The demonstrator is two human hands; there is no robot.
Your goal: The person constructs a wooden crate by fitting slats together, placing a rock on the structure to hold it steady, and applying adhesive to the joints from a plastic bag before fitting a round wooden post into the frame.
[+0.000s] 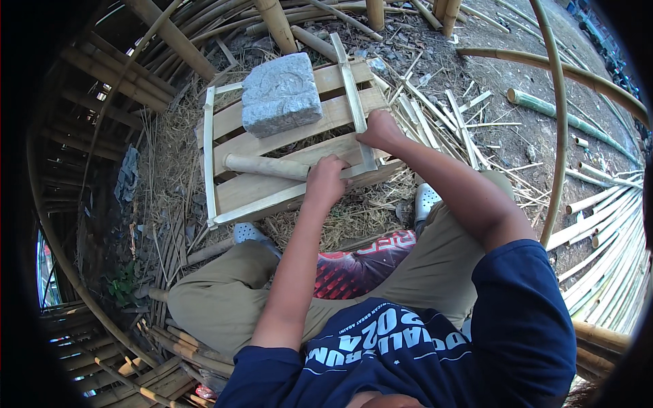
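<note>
A low slatted wooden platform (265,145) stands before me with pale split-bamboo strips framing its edges. My right hand (381,131) is closed on the upright bamboo strip (349,85) along its right side, close to the near corner. At the near edge, my left hand (326,182) is curled over the near bamboo strip (262,202). A short round piece of bamboo (265,166) lies across the slats, its right end meeting my left fingers; whether they also grip it is hidden. On the far slats rests a rough grey stone block (281,94).
Split bamboo offcuts (469,122) litter the ground to the right. Farther right lie a green bamboo pole (571,122) and a pile of pale bamboo lengths (612,251). A bent bamboo pole (559,122) arches upright nearby. Bamboo railings (122,75) enclose the left. A printed red and dark sack (364,268) lies between my legs.
</note>
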